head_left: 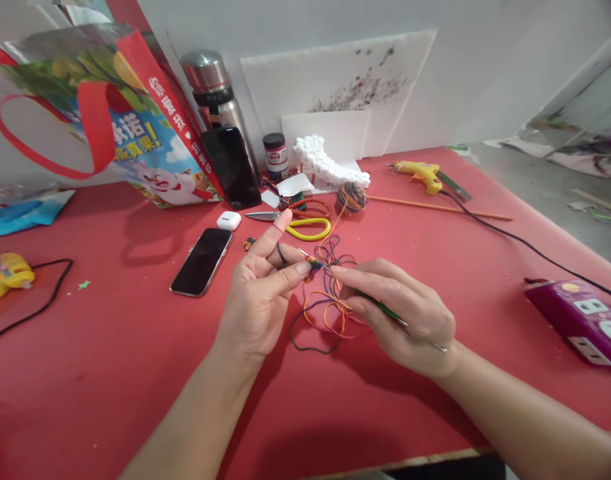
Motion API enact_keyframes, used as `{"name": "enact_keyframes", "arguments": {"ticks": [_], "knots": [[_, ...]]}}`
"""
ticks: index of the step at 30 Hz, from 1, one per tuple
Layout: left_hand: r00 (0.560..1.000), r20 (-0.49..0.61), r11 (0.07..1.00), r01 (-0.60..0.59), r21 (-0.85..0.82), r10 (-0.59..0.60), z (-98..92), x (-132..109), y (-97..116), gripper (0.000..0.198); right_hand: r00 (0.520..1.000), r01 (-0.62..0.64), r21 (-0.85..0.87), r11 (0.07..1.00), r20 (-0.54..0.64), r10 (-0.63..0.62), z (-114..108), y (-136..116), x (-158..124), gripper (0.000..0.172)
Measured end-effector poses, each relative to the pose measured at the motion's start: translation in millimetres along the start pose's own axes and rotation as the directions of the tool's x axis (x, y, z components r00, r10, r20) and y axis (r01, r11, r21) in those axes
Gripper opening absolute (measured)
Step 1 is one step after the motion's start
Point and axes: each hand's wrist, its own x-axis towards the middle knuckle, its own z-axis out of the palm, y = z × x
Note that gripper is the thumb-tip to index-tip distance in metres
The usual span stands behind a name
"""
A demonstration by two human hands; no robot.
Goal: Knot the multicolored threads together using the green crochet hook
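Note:
My left hand [265, 287] pinches a small multicoloured crochet piece [314, 265] between thumb and fingers, its index finger raised with yarn around it. A crochet hook [382, 307] with a green handle is gripped in my right hand [405, 313], its tip at the crochet piece. Loose strands of orange, pink and dark yarn [330, 307] lie on the red table between and below the hands. They lead toward a ball of multicoloured yarn [352, 199] behind the hands.
Scissors [308, 229] with yellow and orange handles lie behind my left hand. A phone [202, 262], an earbud case [228, 221], a steel flask [215, 93] and a gift bag [135, 133] are at the left. A glue gun [420, 175] and purple box [580, 323] are at the right.

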Motion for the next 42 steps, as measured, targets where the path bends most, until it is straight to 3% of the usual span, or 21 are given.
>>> {"name": "enact_keyframes", "arguments": {"ticks": [8,11,15,20,26,34,38,42], "knots": [[1.0,0.027,0.997,-0.001,0.071,-0.001,4.2,-3,-7,0.077,1.0,-0.028,0.036,0.999,0.0,0.028,0,0,2,0.031],[0.999,0.014,0.989,-0.036,0.143,0.035,6.8,-5,-10,0.077,0.995,-0.091,-0.067,0.994,-0.041,0.088,8,-3,2,0.03],[0.999,-0.018,0.998,-0.026,0.064,0.027,10.4,-8,-12,0.075,0.996,-0.002,-0.182,0.983,-0.092,-0.015,19,-7,0,0.044],[0.997,0.019,0.997,0.077,-0.029,-0.077,9.7,-7,-5,0.08,0.998,0.047,-0.09,0.995,-0.028,-0.05,10,-2,-2,0.041],[0.999,-0.001,0.999,0.037,0.03,-0.037,1.8,0,1,0.084,1.0,-0.028,0.057,0.998,-0.006,0.028,1,4,-1,0.036],[1.0,0.013,0.994,-0.006,0.108,0.004,3.9,-3,-5,0.086,0.998,-0.059,0.043,0.997,-0.018,0.06,3,1,2,0.032],[0.998,-0.015,0.99,-0.053,0.134,0.055,11.1,-9,-15,0.086,0.996,-0.056,-0.122,0.991,-0.082,0.046,13,-4,2,0.034],[0.996,-0.009,0.996,0.087,-0.03,-0.087,13.2,-9,-10,0.085,0.994,0.056,-0.221,0.974,-0.079,-0.075,16,-4,-1,0.043]]}}
